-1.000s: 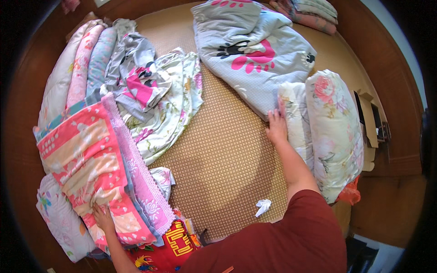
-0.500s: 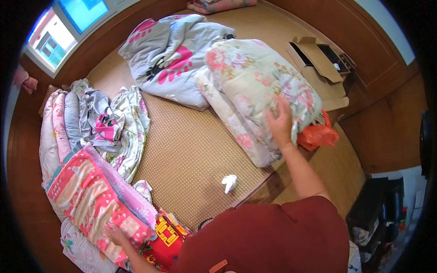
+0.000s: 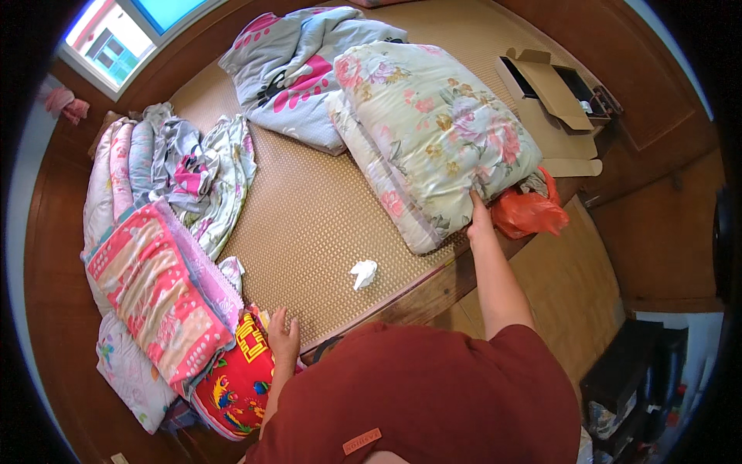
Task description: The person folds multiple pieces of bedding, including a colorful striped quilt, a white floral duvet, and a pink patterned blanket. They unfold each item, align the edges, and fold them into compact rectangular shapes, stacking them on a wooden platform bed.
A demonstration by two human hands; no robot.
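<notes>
A thick folded cream quilt (image 3: 433,116) with pink and mauve flowers lies on the woven mat (image 3: 301,209). My right hand (image 3: 480,220) grips its near right edge, with the fingers partly hidden against the fabric. My left hand (image 3: 284,337) is raised off the bedding with its fingers apart and holds nothing. Beside it lies a red cushion-like bundle (image 3: 239,379) with yellow patterns and colourful birds. A folded pink and cream blanket (image 3: 158,286) rests on the pile at the left. Behind the quilt spreads a rumpled grey cover (image 3: 301,77) with pink paw prints.
A crumpled white tissue (image 3: 363,274) sits on the mat. Against the quilt's right end is a red plastic bag (image 3: 532,213). An opened cardboard box (image 3: 553,93) stands at the far right. Rolled and loose bedding (image 3: 143,162) lines the left side. The bed's wooden edge (image 3: 433,298) runs below the quilt.
My left hand has left the pink blanket and moved right. My right hand has slid from the quilt's top down to its near edge. The view has shifted.
</notes>
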